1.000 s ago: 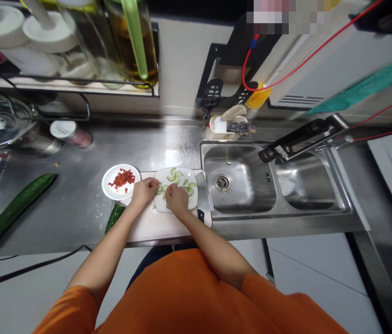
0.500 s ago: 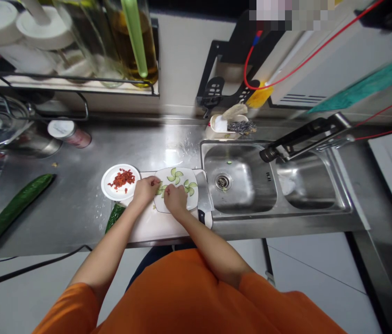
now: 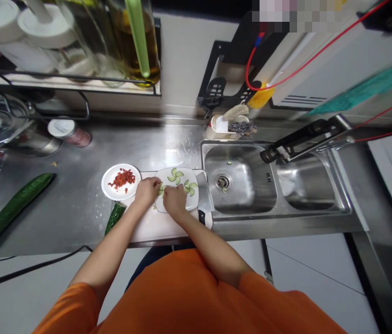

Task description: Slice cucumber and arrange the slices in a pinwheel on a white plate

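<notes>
Cucumber slices (image 3: 162,189): thin, pale green, laid in pinwheel clusters on a square white plate (image 3: 192,204); two further clusters sit toward the plate's far and right parts. The plate rests on a white cutting board (image 3: 154,227) on the steel table (image 3: 78,204), just left of the sink (image 3: 239,181).

Left hand (image 3: 146,191): over the plate's left edge, fingertips at the near-left cluster; grip narrow, whether it pinches a slice cannot be told.

Right hand (image 3: 174,200): over the plate's near middle, fingers bent down onto the slices, touching the left hand's fingertips; grip narrow, contents hidden.

Knife (image 3: 204,197): flat on the board, just right of the plate, blade pointing away.

Round white dish (image 3: 107,190): just left of the board, holding chopped red bits (image 3: 123,178).

Cut cucumber piece (image 3: 114,217): at the board's left edge.

Whole cucumber (image 3: 10,211): far left on the table, well apart.
</notes>
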The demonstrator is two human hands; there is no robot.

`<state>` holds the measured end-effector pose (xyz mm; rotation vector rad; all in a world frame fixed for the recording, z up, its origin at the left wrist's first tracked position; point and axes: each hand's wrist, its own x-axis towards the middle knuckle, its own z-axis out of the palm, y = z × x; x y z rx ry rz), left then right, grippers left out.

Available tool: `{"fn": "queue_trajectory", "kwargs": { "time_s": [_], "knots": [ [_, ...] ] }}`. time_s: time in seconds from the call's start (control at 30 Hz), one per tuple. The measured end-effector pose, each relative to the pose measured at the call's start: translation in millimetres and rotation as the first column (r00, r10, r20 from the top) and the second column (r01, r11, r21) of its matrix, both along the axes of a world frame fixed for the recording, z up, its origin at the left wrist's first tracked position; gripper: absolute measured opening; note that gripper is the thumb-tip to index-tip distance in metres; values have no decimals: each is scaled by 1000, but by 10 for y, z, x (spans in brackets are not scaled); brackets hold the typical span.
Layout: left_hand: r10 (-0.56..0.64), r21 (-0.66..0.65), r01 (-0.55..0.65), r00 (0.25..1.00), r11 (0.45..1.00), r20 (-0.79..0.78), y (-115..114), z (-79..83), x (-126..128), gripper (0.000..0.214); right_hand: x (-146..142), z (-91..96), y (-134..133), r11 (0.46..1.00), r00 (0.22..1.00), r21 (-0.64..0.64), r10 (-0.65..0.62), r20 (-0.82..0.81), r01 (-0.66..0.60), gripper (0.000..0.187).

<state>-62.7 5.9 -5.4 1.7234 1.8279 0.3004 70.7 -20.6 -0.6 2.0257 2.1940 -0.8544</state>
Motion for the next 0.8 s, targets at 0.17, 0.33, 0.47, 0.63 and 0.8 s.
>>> {"fn": "queue_trajectory", "kwargs": {
  "time_s": [0.17, 0.33, 0.47, 0.63, 0.8],
  "knots": [
    [21, -19, -20, 999, 1000, 41, -1, 26, -12, 21, 12, -7, -9, 999, 999, 9, 33, 1, -33, 25],
    [-29, 12, 29, 1000, 1000, -1, 5, -2, -22, 22, 21, 2, -17, 998, 998, 11, 55, 12, -55, 27],
    [-62, 41, 65, 995, 997, -72, 3, -25, -17, 23, 22, 14, -29, 996, 995, 28, 88, 49, -89, 29],
    [-71, 66, 76, 994, 995, -85, -16, -31, -20, 22, 38, 35, -59, 990, 991, 63, 121, 64, -125, 29],
    [-57, 76, 60, 998, 995, -37, -35, -50, -34, 23, 87, 101, -99, 990, 989, 55, 130, 67, -134, 29]
  ]
}}
